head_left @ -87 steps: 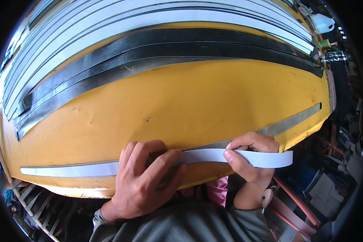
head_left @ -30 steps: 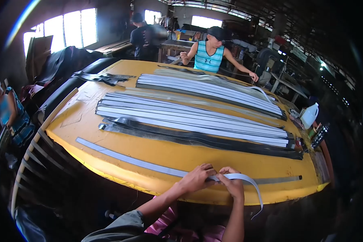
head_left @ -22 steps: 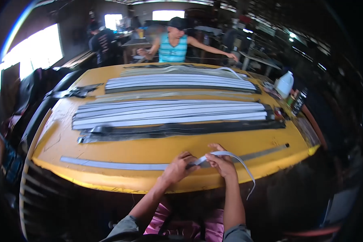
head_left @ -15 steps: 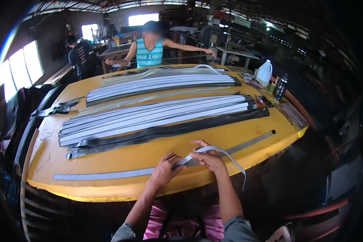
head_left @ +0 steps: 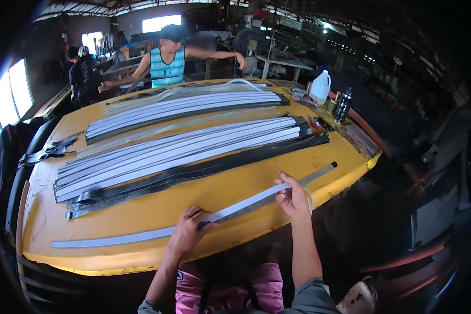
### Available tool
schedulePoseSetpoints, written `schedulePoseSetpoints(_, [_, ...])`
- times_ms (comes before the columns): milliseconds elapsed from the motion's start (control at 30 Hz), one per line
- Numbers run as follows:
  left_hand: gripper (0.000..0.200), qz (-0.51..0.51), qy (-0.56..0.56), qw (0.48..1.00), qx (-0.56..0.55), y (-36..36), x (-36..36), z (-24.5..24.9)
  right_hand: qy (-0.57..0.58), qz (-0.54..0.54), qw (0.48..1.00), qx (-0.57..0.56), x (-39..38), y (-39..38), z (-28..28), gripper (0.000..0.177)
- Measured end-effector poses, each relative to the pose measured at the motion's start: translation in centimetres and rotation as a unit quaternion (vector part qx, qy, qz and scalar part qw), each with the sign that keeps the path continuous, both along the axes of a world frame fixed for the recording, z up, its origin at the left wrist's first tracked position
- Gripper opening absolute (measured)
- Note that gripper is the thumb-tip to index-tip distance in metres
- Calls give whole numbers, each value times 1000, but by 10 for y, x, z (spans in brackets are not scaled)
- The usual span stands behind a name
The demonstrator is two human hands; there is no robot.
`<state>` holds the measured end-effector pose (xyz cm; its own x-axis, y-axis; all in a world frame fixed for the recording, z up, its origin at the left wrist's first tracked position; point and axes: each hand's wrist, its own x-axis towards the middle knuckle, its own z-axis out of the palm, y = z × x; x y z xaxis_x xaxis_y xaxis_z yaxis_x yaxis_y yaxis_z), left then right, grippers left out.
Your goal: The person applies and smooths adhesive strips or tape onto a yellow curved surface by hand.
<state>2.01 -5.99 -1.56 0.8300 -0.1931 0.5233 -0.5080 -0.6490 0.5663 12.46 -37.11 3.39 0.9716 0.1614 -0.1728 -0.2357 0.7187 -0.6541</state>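
Note:
A long grey strip [head_left: 319, 175] lies slantwise along the near side of the yellow table. A narrow white strip [head_left: 246, 203] runs over it, its left length flat along the grey one. My left hand [head_left: 187, 230] is closed on both strips near their middle, thumb and fingers pressed at the edges. Farther right, my right hand [head_left: 292, 195] pinches the white strip and holds it raised and taut above the grey strip. The strip's loose end [head_left: 310, 201] curls down behind the right hand.
The yellow table [head_left: 125, 217] bears stacks of white-faced strips [head_left: 178, 157] and black strips [head_left: 204, 170]. A white jug [head_left: 320, 87] and a dark bottle [head_left: 343, 106] stand at the far right corner. Across the table a person [head_left: 167, 65] stands with arms spread; another [head_left: 82, 76] is behind.
My right hand has slid right along the white strip, so a longer taut length shows between my hands. The left hand stays on the strips. The whole view has shifted.

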Motion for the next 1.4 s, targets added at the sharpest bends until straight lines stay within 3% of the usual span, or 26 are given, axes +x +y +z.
schedulePoseSetpoints(133, [33, 29, 59, 998, 23, 31, -26, 8, -42, 42, 998, -31, -13, 31, -2, 18])
schedulePoseSetpoints(200, [32, 56, 82, 995, 24, 50, -38, 14, -162, 86, 958, -220, -19, 48, -4, 17])
schedulePoseSetpoints(267, [31, 55, 74, 995, 27, 65, -47, 14, -164, 101, 950, -245, -29, 56, 5, 18])
schedulePoseSetpoints(333, [31, 73, 93, 993, 19, 75, -54, 17, -206, 148, 902, -349, -32, 60, 11, 18])
schedulePoseSetpoints(533, [34, 73, 103, 991, 43, 89, -58, 11, -220, 148, 864, -429, -39, 56, 22, 12])
schedulePoseSetpoints(667, [40, 70, 111, 991, 39, 91, -56, 9, -295, 128, 829, -457, -35, 56, 19, 15])
schedulePoseSetpoints(1000, [43, 76, 143, 987, 26, 113, -66, 11, -245, 139, 840, -463, -33, 70, 11, 15])
schedulePoseSetpoints(1100, [41, 69, 145, 987, 15, 117, -66, 12, -289, 109, 811, -497, -26, 66, 4, 20])
schedulePoseSetpoints(1267, [42, 65, 143, 987, 20, 126, -69, 13, -225, 151, 838, -474, -28, 66, 3, 21])
schedulePoseSetpoints(1400, [42, 73, 137, 988, 18, 133, -72, 12, -266, 148, 828, -471, -25, 65, -8, 26])
